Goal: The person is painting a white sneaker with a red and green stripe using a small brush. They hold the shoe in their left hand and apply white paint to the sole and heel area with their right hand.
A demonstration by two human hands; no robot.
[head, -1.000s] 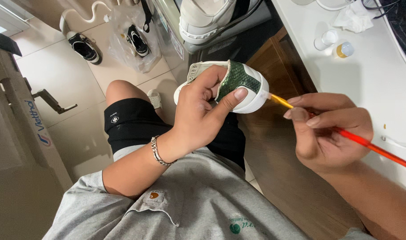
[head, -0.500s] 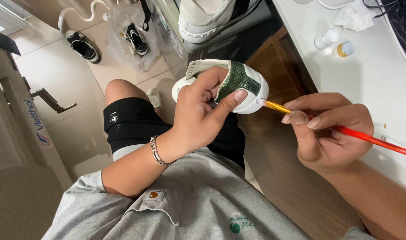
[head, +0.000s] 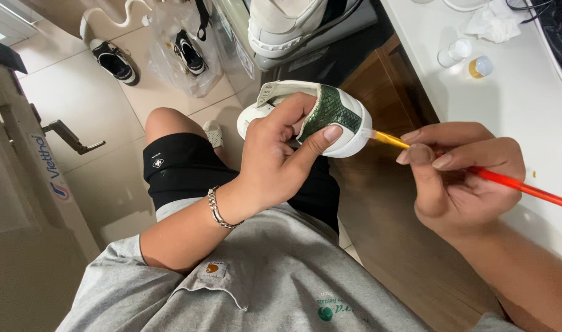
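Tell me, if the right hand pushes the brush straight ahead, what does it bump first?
Probably the heel of the white shoe with the green scaly patch. The right hand aims its red-handled paintbrush there, and the tip already looks to touch it.

Head-worn view, steeply downward, close over lap

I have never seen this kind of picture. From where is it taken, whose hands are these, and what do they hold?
The picture comes from a camera worn on a person's head, looking down at their own lap and hands. The left hand grips a white shoe with a green scaly heel patch. The right hand holds a thin red-handled brush, its tip at the shoe's heel. At the right, a white table carries two small jars and crumpled tissue. On the tiled floor lie black shoes.
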